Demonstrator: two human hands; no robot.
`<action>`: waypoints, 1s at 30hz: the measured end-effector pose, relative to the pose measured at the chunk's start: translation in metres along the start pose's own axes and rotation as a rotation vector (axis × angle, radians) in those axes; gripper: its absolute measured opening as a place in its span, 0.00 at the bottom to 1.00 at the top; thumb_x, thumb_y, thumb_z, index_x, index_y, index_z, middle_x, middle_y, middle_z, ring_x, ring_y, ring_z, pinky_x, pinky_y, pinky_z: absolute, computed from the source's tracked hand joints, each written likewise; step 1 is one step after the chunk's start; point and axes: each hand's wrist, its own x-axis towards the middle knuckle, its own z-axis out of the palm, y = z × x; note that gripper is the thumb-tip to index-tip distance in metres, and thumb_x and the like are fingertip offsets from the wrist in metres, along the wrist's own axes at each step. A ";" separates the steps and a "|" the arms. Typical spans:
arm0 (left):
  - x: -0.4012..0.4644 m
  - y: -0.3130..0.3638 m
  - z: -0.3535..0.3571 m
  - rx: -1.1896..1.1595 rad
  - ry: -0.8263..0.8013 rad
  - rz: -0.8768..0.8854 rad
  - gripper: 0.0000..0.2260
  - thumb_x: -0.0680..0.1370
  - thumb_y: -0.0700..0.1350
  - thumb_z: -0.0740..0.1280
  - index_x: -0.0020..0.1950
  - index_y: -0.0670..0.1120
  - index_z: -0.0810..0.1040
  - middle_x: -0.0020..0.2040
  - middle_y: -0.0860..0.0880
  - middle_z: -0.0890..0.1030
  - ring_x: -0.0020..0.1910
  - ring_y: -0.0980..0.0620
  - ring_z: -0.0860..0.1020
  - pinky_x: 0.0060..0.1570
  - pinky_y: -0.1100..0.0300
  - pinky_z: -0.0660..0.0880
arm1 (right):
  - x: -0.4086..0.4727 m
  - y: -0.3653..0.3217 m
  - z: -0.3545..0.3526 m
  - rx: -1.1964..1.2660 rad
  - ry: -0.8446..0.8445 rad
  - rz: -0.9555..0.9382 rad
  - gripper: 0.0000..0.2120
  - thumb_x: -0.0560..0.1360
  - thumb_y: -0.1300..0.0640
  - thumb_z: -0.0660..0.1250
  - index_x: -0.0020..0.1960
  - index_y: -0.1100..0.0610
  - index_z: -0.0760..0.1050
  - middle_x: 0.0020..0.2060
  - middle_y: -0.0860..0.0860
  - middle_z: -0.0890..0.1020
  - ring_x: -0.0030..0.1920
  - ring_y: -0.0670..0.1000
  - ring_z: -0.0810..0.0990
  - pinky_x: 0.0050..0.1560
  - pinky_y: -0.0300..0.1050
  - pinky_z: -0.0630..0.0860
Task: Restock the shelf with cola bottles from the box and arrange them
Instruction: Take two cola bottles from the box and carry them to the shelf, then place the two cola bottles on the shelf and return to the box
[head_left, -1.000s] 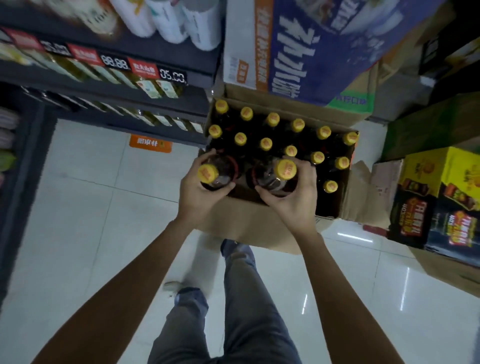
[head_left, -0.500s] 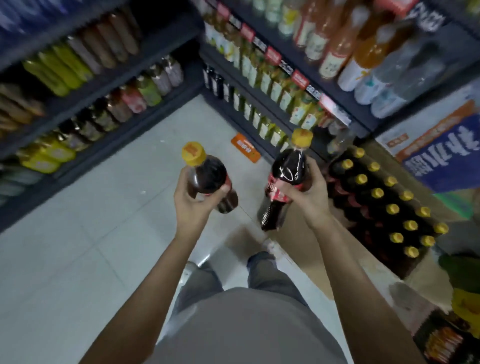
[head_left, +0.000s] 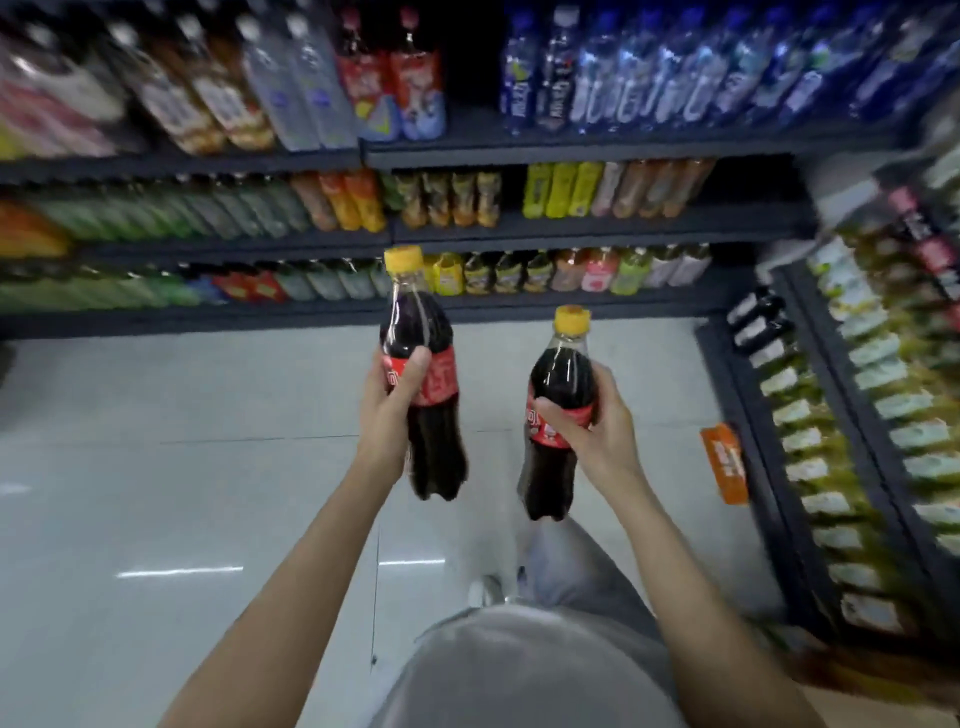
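- Yellow caps, dark cola, red labels: two cola bottles held up at centre frame in the head view, both roughly upright and apart from each other.
- Left hand grasps the left cola bottle at the label band; thumb across the front of the label, fingers wrapped behind. Cap sits level with the lowest shelf row behind it.
- Right hand grasps the right cola bottle at its label; thumb laid over the front, fingers curled round the far side. This bottle sits lower in the frame than the left one and leans slightly to the right at the top.
- Both forearms run up from the lower edge of the frame, bare.
- Dark shelving spans the upper frame, three tiers visible, blurred. Top tier: blue-labelled clear bottles at upper right, mixed bottles at upper left. Middle and lower tiers: green, orange and yellow drinks in rows.
- A second shelf unit runs down the right edge, packed with green-and-white labelled bottles.
- Orange floor sticker lies on the pale tiled floor just beside the right shelf's base.
- Grey clothing at bottom centre; a shoe shows above it on the tiles.
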 end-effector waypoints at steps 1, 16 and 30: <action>0.013 0.007 -0.015 0.003 0.025 -0.004 0.26 0.65 0.59 0.68 0.57 0.45 0.75 0.44 0.52 0.81 0.43 0.55 0.80 0.44 0.61 0.77 | 0.017 -0.008 0.017 -0.026 -0.037 -0.015 0.24 0.68 0.60 0.76 0.59 0.50 0.70 0.48 0.40 0.79 0.48 0.34 0.78 0.49 0.30 0.74; 0.272 0.134 -0.157 0.183 0.434 0.377 0.27 0.66 0.47 0.74 0.62 0.47 0.69 0.55 0.51 0.78 0.52 0.62 0.77 0.51 0.69 0.73 | 0.307 -0.177 0.243 -0.147 -0.253 -0.499 0.29 0.61 0.50 0.80 0.57 0.45 0.71 0.51 0.43 0.79 0.54 0.42 0.78 0.53 0.33 0.74; 0.551 0.271 -0.213 0.377 0.212 0.827 0.30 0.65 0.47 0.80 0.61 0.49 0.67 0.57 0.54 0.74 0.59 0.60 0.74 0.60 0.61 0.72 | 0.503 -0.332 0.372 -0.053 0.141 -0.892 0.32 0.64 0.53 0.79 0.62 0.51 0.68 0.57 0.40 0.73 0.57 0.30 0.69 0.60 0.24 0.63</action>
